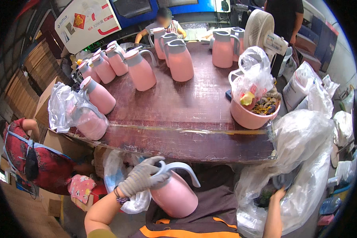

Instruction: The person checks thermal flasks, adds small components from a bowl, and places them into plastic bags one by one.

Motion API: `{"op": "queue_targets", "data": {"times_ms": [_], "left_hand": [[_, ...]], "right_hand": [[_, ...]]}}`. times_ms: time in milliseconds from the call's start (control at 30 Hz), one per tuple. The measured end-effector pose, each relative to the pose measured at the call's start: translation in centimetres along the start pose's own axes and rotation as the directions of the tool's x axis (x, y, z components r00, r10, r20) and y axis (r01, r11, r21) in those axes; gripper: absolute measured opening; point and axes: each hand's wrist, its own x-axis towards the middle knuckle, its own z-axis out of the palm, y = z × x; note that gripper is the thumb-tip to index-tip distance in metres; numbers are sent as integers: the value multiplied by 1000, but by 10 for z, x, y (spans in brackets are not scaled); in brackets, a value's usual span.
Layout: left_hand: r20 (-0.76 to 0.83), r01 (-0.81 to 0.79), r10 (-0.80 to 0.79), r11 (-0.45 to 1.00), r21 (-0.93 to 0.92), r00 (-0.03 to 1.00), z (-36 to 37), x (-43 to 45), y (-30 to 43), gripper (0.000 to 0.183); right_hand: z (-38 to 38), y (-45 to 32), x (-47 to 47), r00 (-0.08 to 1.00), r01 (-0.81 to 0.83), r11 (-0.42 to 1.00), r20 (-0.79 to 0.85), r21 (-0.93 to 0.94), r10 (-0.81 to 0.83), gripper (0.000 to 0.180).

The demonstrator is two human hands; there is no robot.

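Note:
A pink thermal jug (pixel 175 195) with a grey collar and handle rests tilted over my lap. My left hand (pixel 144 175), in a grey knitted glove, grips it at the collar and rim. My right hand (pixel 279 194) reaches into a large clear plastic bag (pixel 308 190) at the lower right; its fingers are at a grey plastic part (pixel 282 181), and whether they grip it is unclear. On the dark red table (pixel 172 110), several pink jugs with grey collars and handles stand, some with pink lids, others without. One jug (pixel 90 125) at the left edge is wrapped in clear plastic film.
A pink bucket (pixel 250 116) holding plastic bags and small dark items stands at the table's right edge, near a white fan (pixel 258 28). One person (pixel 38 154) in red is at the left, another (pixel 166 25) across the table, a third (pixel 285 26) beyond the fan. Cardboard boxes (pixel 55 138) lie left.

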Motion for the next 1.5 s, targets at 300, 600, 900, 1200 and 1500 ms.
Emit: {"op": "queue_targets", "data": {"times_ms": [300, 600, 900, 1200, 1500], "left_hand": [[-73, 146, -351, 560, -816, 934, -14, -27, -38, 47], [-204, -65, -441, 309, -949, 874, 25, -40, -86, 35], [-171, -257, -621, -52, -965, 765, 79, -42, -84, 34], [-28, -190, -630, -190, -963, 776, 103, -55, -68, 48], [62, -181, -624, -318, -931, 779, 106, -65, -71, 49]], "right_hand": [[-91, 28, -203, 589, -497, 669, 351, -553, 728, 32], [-58, -46, -333, 134, 866, 466, 983, -179, 128, 37], [-33, -59, -347, 170, 971, 204, 959, -125, -224, 19], [134, -129, -443, 30, 753, 598, 893, 275, -448, 24], [120, -96, -439, -204, 680, 506, 800, 530, -565, 30]]}}
